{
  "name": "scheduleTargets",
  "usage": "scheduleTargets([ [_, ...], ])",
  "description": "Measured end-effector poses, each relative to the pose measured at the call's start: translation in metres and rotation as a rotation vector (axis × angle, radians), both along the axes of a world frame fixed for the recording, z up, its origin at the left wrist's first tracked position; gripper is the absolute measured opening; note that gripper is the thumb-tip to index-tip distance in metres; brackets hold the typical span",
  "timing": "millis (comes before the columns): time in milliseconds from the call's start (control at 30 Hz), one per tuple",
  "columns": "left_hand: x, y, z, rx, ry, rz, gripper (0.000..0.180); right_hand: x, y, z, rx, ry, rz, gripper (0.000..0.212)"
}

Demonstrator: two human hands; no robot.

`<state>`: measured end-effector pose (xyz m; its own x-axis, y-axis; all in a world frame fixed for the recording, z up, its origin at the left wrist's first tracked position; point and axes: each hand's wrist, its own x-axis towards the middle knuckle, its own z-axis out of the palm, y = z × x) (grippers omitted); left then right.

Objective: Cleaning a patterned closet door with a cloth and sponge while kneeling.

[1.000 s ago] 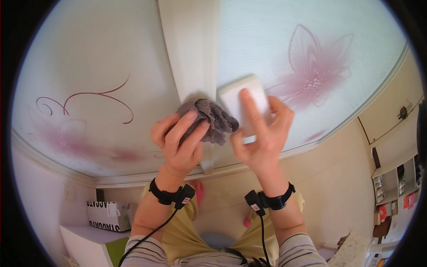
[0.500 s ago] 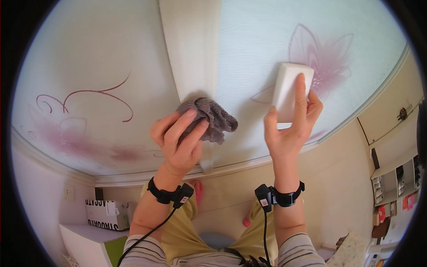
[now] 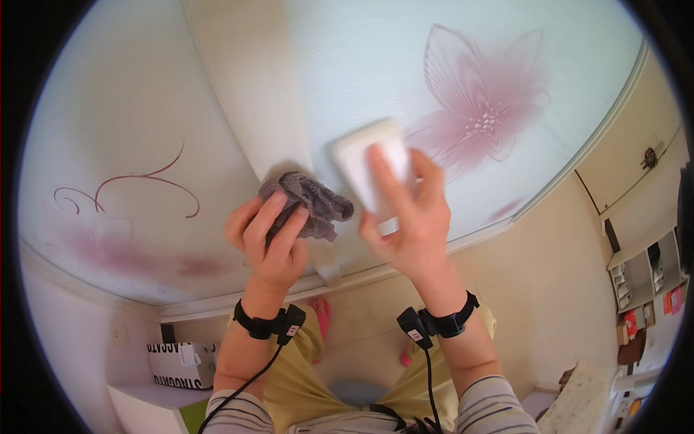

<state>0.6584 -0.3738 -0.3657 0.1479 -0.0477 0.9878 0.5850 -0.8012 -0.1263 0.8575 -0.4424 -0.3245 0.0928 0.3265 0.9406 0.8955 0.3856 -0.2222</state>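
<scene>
Bunched grey cloth [image 3: 312, 205] is gripped in my left hand [image 3: 269, 242], over the pale upright frame strip [image 3: 249, 79] of a sliding door. My right hand [image 3: 416, 217] has its thumb and fingers around a white rectangular block, like a sponge [image 3: 361, 159], slightly smeared by motion. The block is tilted and lies against or just above the light blue door panel [image 3: 354, 58], left of a printed pink flower [image 3: 481, 119]. I cannot tell whether it touches the panel. A gap separates the cloth from the block.
Another panel [image 3: 137, 94] with a red scroll pattern is on the left. Below it a printed box [image 3: 181, 365] stands on a white cabinet [image 3: 144, 409]. Shelves [image 3: 640, 282] with small items line the right side. Cables run from both wrist straps.
My right hand has swept the white block leftward from the flower toward the frame strip, tilting it. My left hand with the cloth has shifted a little left and down in view.
</scene>
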Motion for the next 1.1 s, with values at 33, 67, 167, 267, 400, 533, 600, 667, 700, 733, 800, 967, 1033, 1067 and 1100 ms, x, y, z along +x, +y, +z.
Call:
scheduleTargets([
  [33,-0.002,0.000,0.000,0.002,0.006,0.016,0.039,-0.002,0.000,0.001,0.001,-0.071,-0.036,0.077],
  [67,-0.002,0.001,0.000,0.008,0.012,0.014,0.039,-0.003,0.001,0.002,0.002,-0.141,-0.073,0.077],
  [167,-0.001,-0.001,0.001,0.005,0.018,0.019,0.039,0.025,0.006,0.007,0.103,0.240,-0.121,0.075],
  [267,-0.002,0.002,-0.001,0.010,0.022,0.009,0.039,0.029,0.004,0.012,0.124,0.337,-0.126,0.075],
  [400,-0.001,0.004,-0.007,-0.015,0.030,0.015,0.039,-0.001,0.004,0.003,-0.017,-0.094,-0.119,0.076],
  [533,0.002,0.004,-0.008,-0.023,0.033,0.014,0.039,0.018,0.007,0.005,0.047,0.088,-0.171,0.079],
  [600,0.000,0.002,-0.007,-0.021,0.029,0.015,0.039,0.033,0.010,0.010,0.133,0.302,-0.203,0.078],
  [667,-0.001,0.004,-0.009,-0.033,0.106,0.016,0.033,0.031,0.012,0.005,0.175,0.211,-0.186,0.077],
  [700,0.001,0.005,-0.010,-0.027,0.103,0.012,0.033,0.028,0.012,0.000,0.209,0.122,-0.167,0.075],
  [733,0.000,0.006,-0.012,-0.018,0.062,0.010,0.036,0.015,0.012,-0.003,0.129,0.111,-0.090,0.071],
  [800,-0.002,0.008,-0.012,-0.007,0.023,0.010,0.039,0.009,0.007,0.005,0.103,0.066,-0.102,0.069],
  [967,0.007,0.005,-0.011,-0.035,0.045,-0.009,0.038,0.071,0.004,0.009,0.215,0.259,-0.329,0.060],
  [1033,0.006,0.008,-0.012,-0.029,0.050,0.003,0.037,0.078,0.005,0.009,0.174,0.356,-0.309,0.061],
  [1067,0.005,0.009,-0.015,-0.025,0.053,0.021,0.036,0.080,0.004,0.007,0.134,0.453,-0.281,0.061],
  [1100,0.003,0.011,-0.017,-0.029,0.056,-0.007,0.036,0.080,0.009,-0.002,0.141,0.363,-0.284,0.065],
])
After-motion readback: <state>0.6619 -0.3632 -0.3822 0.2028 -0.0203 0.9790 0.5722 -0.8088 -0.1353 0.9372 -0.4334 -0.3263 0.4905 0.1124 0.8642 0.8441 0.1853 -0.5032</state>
